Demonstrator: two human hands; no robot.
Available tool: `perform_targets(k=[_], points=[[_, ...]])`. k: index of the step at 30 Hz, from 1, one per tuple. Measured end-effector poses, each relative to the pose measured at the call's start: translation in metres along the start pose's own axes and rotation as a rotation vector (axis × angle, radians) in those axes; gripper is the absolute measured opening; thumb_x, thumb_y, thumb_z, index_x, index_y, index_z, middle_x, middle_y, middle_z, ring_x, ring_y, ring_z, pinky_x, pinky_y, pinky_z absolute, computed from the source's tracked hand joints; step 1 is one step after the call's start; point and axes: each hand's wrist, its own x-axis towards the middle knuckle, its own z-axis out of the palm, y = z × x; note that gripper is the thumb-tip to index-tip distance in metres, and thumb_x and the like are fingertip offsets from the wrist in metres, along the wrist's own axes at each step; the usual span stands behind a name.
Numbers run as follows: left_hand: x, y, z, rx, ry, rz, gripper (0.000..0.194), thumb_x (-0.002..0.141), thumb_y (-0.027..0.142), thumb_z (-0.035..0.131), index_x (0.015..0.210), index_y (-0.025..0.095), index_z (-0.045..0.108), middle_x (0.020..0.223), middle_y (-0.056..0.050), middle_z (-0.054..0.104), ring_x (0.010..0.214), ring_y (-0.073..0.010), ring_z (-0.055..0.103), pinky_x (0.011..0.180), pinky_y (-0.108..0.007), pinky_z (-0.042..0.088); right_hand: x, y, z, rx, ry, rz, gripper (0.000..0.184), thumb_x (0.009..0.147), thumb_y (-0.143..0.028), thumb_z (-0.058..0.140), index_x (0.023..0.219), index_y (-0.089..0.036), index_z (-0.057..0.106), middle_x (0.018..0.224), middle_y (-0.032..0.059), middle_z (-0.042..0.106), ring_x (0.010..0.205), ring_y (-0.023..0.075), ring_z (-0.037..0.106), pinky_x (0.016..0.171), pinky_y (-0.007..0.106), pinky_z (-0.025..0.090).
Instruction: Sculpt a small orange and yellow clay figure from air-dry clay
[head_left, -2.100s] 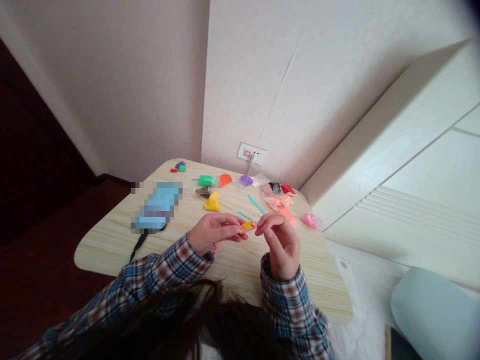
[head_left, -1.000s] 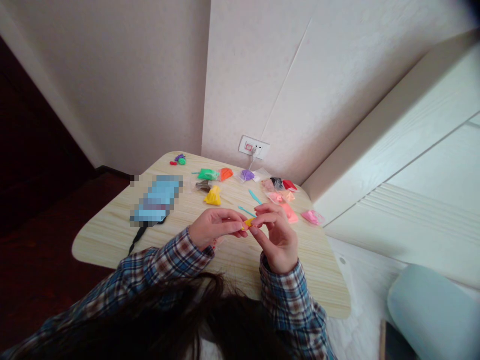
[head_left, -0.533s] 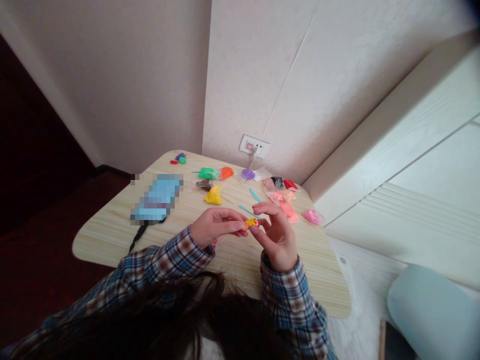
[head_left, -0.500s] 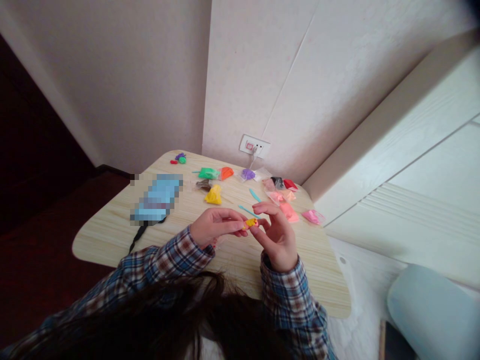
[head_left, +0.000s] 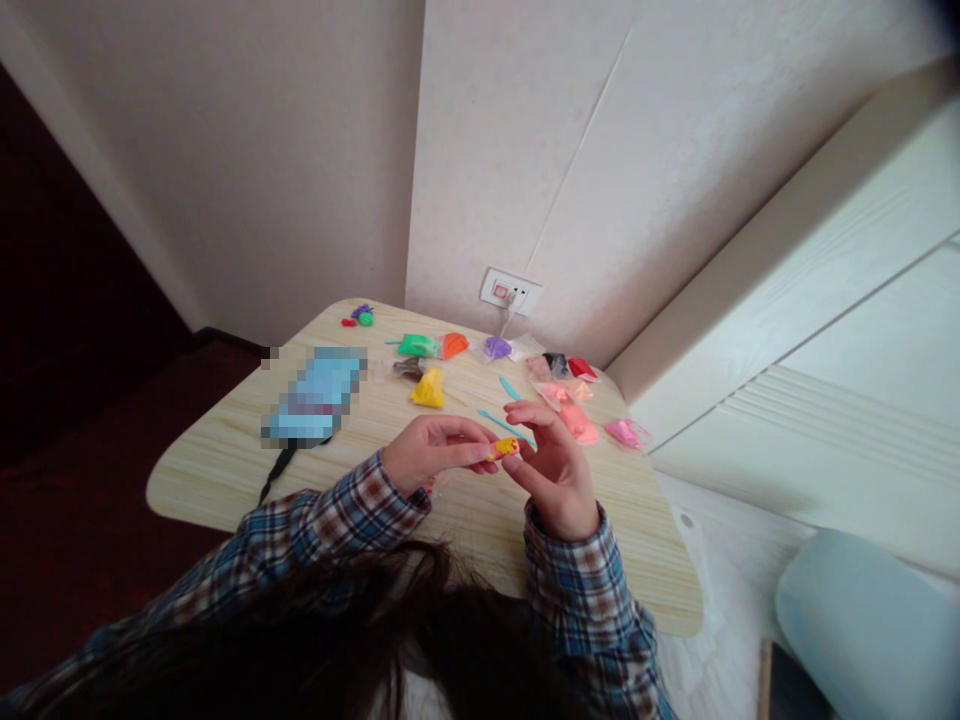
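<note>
Above the table's near half, my left hand (head_left: pixel 431 455) pinches the left end of a small clay piece (head_left: pixel 506 447). The piece is pink underneath, with yellow and small red bits on top. At its right end my right hand (head_left: pixel 559 475) grips it between the thumb and a bent finger, with the index finger raised clear. Just beyond the hands lie a thin blue modelling tool (head_left: pixel 495 418) and a blue clay knife (head_left: pixel 510 388). Part of a clear wrapper (head_left: pixel 439 487) with red marks shows under my left wrist.
Bags of yellow clay (head_left: pixel 427 388), green clay (head_left: pixel 418 345), orange clay (head_left: pixel 454 345) and purple clay (head_left: pixel 496 348) lie along the back. Pink clay bags (head_left: pixel 577 424) sit at right. A blurred-out blue device (head_left: pixel 319 395) and small clay shapes (head_left: pixel 365 319) are at left.
My right hand, earlier just off the piece, has closed in on its right end, and its index finger has lifted. The view has tilted slightly. Over the last half second little differs.
</note>
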Motion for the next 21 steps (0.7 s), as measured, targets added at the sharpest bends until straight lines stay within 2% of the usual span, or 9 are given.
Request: perform_targets(k=[8, 21], points=[[-0.0007, 0.0014, 0.001, -0.018, 0.004, -0.004, 0.023, 0.059, 0.029, 0.077, 0.063, 0.01, 0.066, 0.081, -0.006, 0.069, 0.061, -0.0103, 0.06, 0.065, -0.025, 0.051, -0.0001, 0.0001, -0.0027, 0.061, -0.004, 0.007, 0.024, 0.074, -0.026, 0.063, 0.097, -0.025, 0.057, 0.109, 0.0066, 0.053, 0.102, 0.0188, 0.052, 0.07, 0.029, 0.05], [-0.0001, 0.0012, 0.0015, -0.013, -0.006, 0.009, 0.022, 0.059, 0.029, 0.077, 0.063, 0.01, 0.066, 0.08, -0.006, 0.068, 0.062, -0.0111, 0.06, 0.067, -0.027, 0.051, 0.0003, -0.0006, -0.0017, 0.001, -0.006, -0.021, 0.021, 0.076, -0.027, 0.061, 0.097, -0.026, 0.056, 0.108, 0.0063, 0.053, 0.102, 0.0186, 0.052, 0.069, 0.029, 0.051]])
